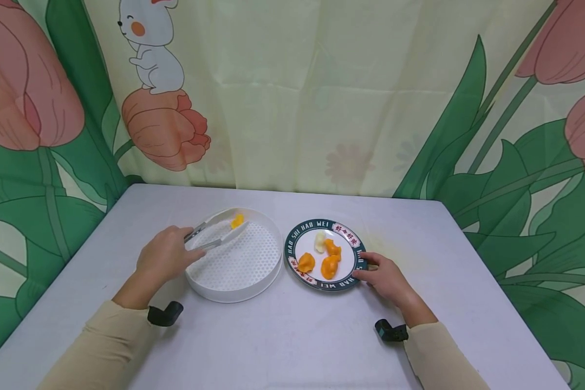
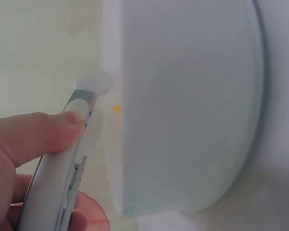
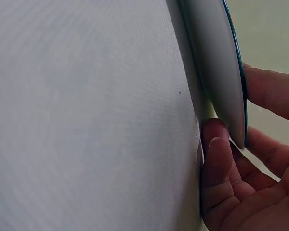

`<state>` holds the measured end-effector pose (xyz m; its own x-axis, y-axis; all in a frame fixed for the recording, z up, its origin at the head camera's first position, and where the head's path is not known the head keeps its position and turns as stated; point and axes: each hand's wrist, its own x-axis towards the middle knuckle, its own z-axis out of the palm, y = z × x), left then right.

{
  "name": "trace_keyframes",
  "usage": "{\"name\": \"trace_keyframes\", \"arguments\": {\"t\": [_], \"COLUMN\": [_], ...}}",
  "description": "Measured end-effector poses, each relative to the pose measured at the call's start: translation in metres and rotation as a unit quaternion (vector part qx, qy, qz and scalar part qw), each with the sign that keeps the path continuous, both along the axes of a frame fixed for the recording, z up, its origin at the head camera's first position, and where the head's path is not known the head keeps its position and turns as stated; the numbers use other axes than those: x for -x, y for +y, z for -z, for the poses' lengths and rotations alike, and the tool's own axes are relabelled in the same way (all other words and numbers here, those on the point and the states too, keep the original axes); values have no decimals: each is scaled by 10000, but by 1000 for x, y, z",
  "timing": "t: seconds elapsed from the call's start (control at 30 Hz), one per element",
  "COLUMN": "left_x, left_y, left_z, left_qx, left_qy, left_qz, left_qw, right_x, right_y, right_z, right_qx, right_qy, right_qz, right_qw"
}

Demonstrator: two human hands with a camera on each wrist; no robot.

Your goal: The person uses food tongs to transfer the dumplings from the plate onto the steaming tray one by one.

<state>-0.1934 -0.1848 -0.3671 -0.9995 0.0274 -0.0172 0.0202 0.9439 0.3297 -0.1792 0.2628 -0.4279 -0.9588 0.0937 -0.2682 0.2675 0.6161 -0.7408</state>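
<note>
My left hand (image 1: pixel 164 253) holds a pair of metal tongs (image 1: pixel 212 245) by the handle end, its arms spread above a round white tray (image 1: pixel 236 294) with a perforated floor. Near the tong tips, toward the tray's far side, is a small yellow piece (image 1: pixel 238 220). In the left wrist view the thumb presses on the tongs (image 2: pixel 53 178) beside the tray's tall wall (image 2: pixel 192 110). My right hand (image 1: pixel 385 275) grips the right rim of a dark-bordered plate (image 1: pixel 313 246); in the right wrist view fingers stand on both sides of the plate's rim (image 3: pixel 224 72).
On the plate lie several orange lumps (image 1: pixel 329 267) and one pale yellow piece (image 1: pixel 319 242). Tray and plate stand side by side on a white-covered table (image 1: pixel 292 341). Behind the table's far edge hangs a printed curtain (image 1: pixel 283 108) with tulips and a rabbit.
</note>
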Motion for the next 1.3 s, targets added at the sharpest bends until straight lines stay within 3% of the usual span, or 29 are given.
{"name": "trace_keyframes", "arguments": {"t": [0.2,0.37,0.73,1.0,1.3], "left_x": [-8,-17,-32,-38,-43], "left_y": [12,29,65,88,106], "left_z": [-12,-17,-9,0,-3], "left_qx": [-79,-152,91,154,409], "left_qy": [244,443,741,610,445], "left_qz": [198,570,1353,1436,1481], "left_qw": [9995,9973,9880,9876,9871], "right_x": [0,0,-1,0,0], "right_y": [0,-1,-1,-1,1], "right_z": [-1,-1,-2,-2,-1], "right_qx": [4,-4,-10,1,25], "right_qy": [-22,-16,18,10,-25], "right_qz": [18,16,-1,25,22], "right_qw": [10000,10000,10000,10000,10000]}}
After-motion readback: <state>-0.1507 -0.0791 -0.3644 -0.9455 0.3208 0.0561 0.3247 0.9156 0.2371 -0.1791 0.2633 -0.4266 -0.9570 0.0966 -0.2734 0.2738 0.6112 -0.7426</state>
